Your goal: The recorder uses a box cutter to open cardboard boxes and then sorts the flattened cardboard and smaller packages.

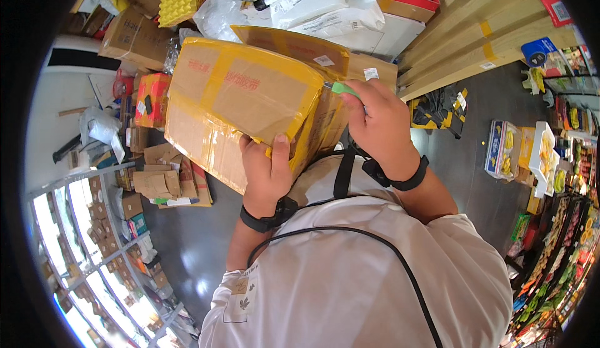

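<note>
A large cardboard box bound with yellow packing tape stands tilted in front of me. My left hand grips its near edge, thumb on top, beside a torn bit of tape. In my right hand is a small green-handled knife, its metal tip touching the taped right edge of the box. Most of the handle is hidden in my fingers. Behind the box rises a taped cardboard flap with a white label.
White parcels and plastic wrap pile up behind the box. Long wooden boards lean at the right, near a black plastic bag. Flattened cardboard lies on the floor at left, by metal shelving. Banana boxes stand at right.
</note>
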Tool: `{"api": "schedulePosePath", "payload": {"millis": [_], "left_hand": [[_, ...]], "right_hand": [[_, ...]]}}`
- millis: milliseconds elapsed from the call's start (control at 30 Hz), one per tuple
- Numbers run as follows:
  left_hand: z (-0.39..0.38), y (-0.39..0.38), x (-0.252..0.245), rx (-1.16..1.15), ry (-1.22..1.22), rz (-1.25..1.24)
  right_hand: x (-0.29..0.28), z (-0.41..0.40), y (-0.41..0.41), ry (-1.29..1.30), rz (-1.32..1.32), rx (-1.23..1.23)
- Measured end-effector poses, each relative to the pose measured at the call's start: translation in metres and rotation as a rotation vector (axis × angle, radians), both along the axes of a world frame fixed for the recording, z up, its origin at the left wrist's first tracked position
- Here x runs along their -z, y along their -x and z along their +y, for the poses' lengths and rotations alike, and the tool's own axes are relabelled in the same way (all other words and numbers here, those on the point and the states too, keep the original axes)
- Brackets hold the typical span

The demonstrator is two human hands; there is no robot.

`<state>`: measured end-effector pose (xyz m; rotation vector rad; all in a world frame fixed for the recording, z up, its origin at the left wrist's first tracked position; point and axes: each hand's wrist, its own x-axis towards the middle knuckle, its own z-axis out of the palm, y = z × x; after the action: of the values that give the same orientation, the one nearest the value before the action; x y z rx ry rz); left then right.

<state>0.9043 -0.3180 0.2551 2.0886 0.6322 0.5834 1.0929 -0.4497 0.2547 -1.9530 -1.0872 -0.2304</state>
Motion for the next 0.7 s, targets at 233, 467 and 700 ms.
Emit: {"api": "schedulePosePath", "payload": {"millis": [233,467,700], "left_hand": [[0.008,0.012,0.004,0.041,-0.116,0.015],[0.034,0.026,0.006,0.061,-0.035,0.051],[0.073,0.048,-0.019,0.312,-0.041,0.187]], "right_hand": [[0.005,-0.011,-0.016,0.051,0.160,-0.165],[0.012,-0.011,-0.010,0.138,0.553,-0.380],[0.005,0.008,0.024,0.126,0.571,-0.602]]}}
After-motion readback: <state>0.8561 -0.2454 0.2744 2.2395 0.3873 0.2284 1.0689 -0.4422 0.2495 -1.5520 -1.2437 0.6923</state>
